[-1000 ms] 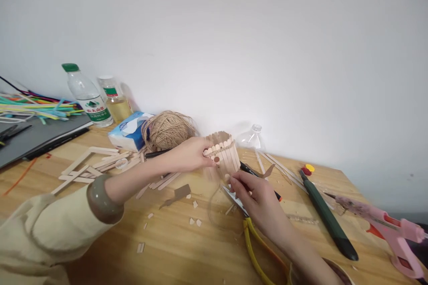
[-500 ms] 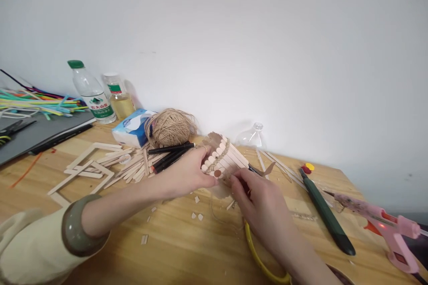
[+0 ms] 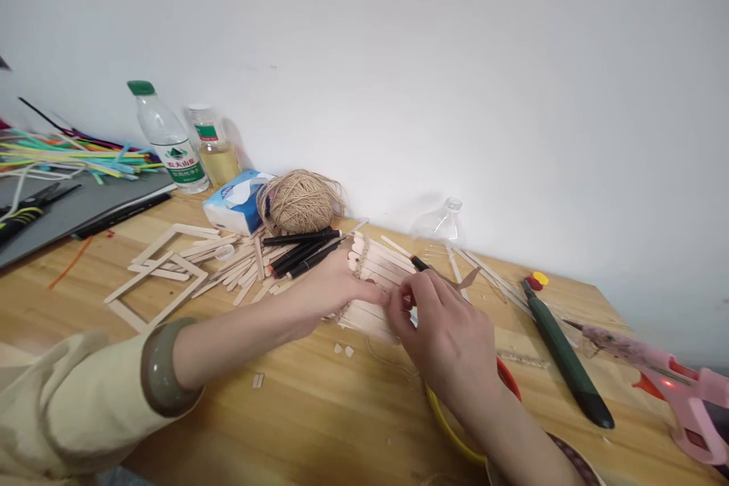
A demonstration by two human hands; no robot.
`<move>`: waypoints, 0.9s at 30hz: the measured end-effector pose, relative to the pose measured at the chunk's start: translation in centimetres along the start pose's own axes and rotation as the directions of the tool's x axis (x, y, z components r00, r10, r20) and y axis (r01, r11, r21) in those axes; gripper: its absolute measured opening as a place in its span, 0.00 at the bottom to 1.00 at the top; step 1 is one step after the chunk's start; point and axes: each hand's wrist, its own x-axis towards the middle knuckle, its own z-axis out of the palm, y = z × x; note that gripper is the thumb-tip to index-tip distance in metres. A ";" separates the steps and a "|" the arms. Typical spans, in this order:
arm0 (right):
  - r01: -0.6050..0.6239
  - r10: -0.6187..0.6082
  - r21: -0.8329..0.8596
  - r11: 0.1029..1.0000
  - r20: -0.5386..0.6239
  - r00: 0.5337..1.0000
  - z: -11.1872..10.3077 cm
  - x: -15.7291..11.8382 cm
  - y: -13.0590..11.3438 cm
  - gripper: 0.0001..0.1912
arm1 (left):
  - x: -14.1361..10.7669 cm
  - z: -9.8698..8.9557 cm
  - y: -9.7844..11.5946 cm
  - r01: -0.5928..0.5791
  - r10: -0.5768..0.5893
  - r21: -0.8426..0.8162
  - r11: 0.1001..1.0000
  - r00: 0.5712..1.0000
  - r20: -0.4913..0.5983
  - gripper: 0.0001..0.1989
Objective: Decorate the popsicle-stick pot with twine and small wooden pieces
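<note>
My left hand (image 3: 330,281) grips a craft-stick piece (image 3: 373,273), made of pale wooden sticks side by side with twine across it. The thumb lies over its front and covers part of the twine; the other fingers are mostly hidden. My right hand (image 3: 444,319) is closed in a pinch at the piece's near right side, its fingertips beside my left thumb. What lies between those fingertips is hidden. Behind my right hand a black marker (image 3: 420,264) lies near a brown scrap (image 3: 468,282). Under my right wrist shows a yellow ring-shaped rim (image 3: 449,425).
A pink glue gun (image 3: 654,372) with a lit red light and a green cutter (image 3: 569,364) lie at right. Twine ball (image 3: 301,201), tissue pack (image 3: 236,201), water bottle (image 3: 171,140) and loose sticks (image 3: 239,266) stand or lie left. A cut bottle top (image 3: 447,220) is at the wall.
The craft-stick piece has turned so its flat stick face lies more toward me. My left thumb has moved right across it, up to my right fingertips. The view has shifted slightly.
</note>
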 end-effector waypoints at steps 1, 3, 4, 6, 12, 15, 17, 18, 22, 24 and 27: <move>0.002 -0.002 0.024 1.000 -0.003 1.000 0.1 0.0 0.0 0.12 | 0.0 -0.1 -0.2 0.013 -0.013 -0.023 1.000 1.000 -0.016 0.20; 0.022 -0.023 0.099 0.995 0.011 1.000 0.1 -0.2 0.2 0.10 | -0.1 -0.3 -0.4 0.045 -0.046 -0.054 0.998 0.998 -0.034 0.21; 0.038 -0.041 0.143 0.989 0.020 0.999 0.0 -0.2 0.3 0.10 | -0.2 -0.5 -0.5 0.059 -0.062 -0.068 0.996 0.997 -0.037 0.21; 0.068 -0.078 0.222 0.973 0.033 0.996 0.0 -0.4 0.6 0.09 | -0.3 -0.7 -0.6 0.079 -0.083 -0.100 0.992 0.996 -0.032 0.21; 0.139 -0.154 0.303 0.943 0.028 0.988 0.2 -0.8 0.9 0.05 | -0.3 -1.1 -0.7 0.079 -0.082 -0.156 0.985 0.997 -0.010 0.21; 0.180 -0.195 0.292 0.939 0.025 0.980 0.3 -0.9 0.9 0.06 | -0.4 -1.2 -0.5 0.078 -0.081 -0.161 0.984 0.997 -0.010 0.21; 0.222 -0.235 0.277 0.935 0.015 0.972 0.3 -1.0 0.9 0.07 | -0.6 -1.4 -0.5 0.089 -0.094 -0.164 0.982 0.995 -0.021 0.21; 0.245 -0.253 0.261 0.934 0.000 0.967 0.3 -1.1 1.0 0.07 | -0.7 -1.5 -0.5 0.111 -0.120 -0.164 0.980 0.992 -0.047 0.20; 0.323 -0.313 0.163 0.932 -0.085 0.946 0.3 -1.3 0.9 0.10 | -0.9 -2.0 -0.7 0.202 -0.233 -0.183 0.962 0.959 -0.163 0.08; 0.340 -0.328 0.140 0.930 -0.102 0.939 0.3 -1.4 0.9 0.10 | -0.9 -2.1 -0.7 0.215 -0.248 -0.211 0.953 0.958 -0.144 0.06; 0.334 -0.316 0.157 0.929 -0.131 0.940 0.4 -1.6 0.7 0.10 | -0.8 -1.8 -0.5 0.219 -0.255 -0.283 0.934 0.962 -0.095 0.12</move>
